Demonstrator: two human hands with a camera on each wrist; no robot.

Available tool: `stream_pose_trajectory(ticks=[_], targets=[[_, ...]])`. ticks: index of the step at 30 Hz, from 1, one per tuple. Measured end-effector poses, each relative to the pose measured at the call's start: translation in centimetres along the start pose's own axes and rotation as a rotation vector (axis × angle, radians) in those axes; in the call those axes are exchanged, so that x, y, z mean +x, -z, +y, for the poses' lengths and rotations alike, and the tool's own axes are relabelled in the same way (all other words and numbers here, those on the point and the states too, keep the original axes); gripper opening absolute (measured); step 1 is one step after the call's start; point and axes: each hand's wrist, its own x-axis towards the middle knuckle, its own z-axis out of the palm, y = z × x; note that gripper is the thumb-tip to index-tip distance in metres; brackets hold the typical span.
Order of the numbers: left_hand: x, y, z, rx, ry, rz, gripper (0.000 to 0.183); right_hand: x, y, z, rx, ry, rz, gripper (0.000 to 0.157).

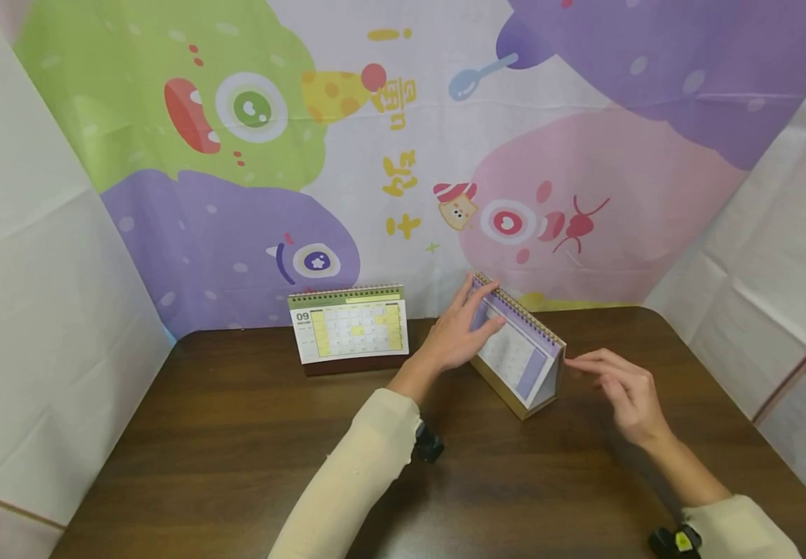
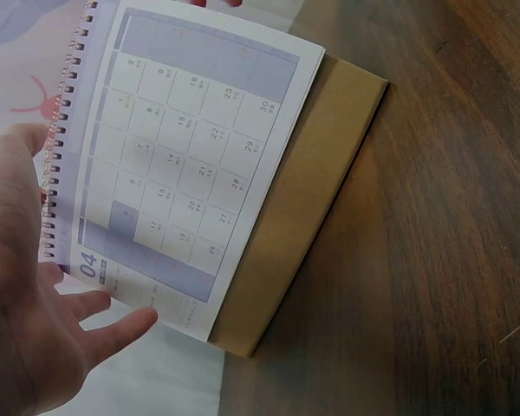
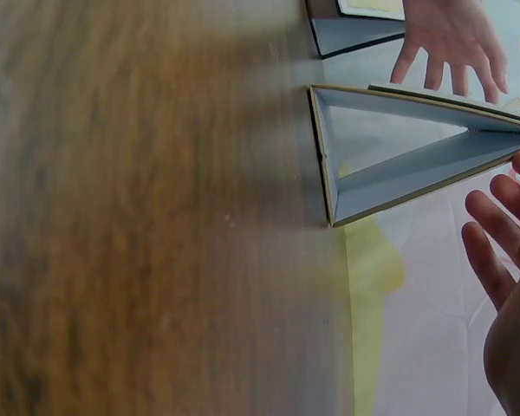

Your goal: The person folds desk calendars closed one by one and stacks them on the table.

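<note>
A purple-and-white desk calendar (image 1: 508,349) with a spiral binding stands as a tent on a brown base, turned at an angle. My left hand (image 1: 455,330) is at its left end, one fingertip by the top coil and the other fingers spread. The left wrist view shows the month page (image 2: 178,165), marked 04, above the brown cardboard base (image 2: 295,208). At the other end, my right hand (image 1: 627,388) has its fingertips right at the calendar's upper corner, fingers extended. The right wrist view shows the hollow triangular side of the calendar (image 3: 399,178), close to the right fingers (image 3: 498,225).
A second desk calendar (image 1: 354,330), green and yellow and marked 09, stands to the left on a dark base. Both are on a dark wooden table (image 1: 235,435). A cartoon-printed cloth (image 1: 347,155) hangs behind, with white sheets (image 1: 26,233) at the sides.
</note>
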Motion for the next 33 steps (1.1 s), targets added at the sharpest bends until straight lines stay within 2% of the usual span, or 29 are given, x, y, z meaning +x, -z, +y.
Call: stream_pose_trajectory(ticks=[6,12,29,33], targets=[[0.0,0.0,0.0,-0.013,0.006,-0.006,0.067,0.0,-0.1,-0.6,0.105,-0.064,-0.016,0.049],[0.0,0.0,0.1,-0.019,0.010,-0.006,0.067,0.0,-0.2,-1.2,0.145,-0.102,-0.011,0.051],[0.1,-0.1,-0.1,-0.013,-0.003,-0.001,0.067,0.0,-0.4,-1.5,0.084,-0.127,0.021,0.051],[0.1,-0.1,-0.1,-0.013,-0.012,-0.003,0.068,0.3,-0.3,-1.7,0.039,-0.189,0.017,0.041]])
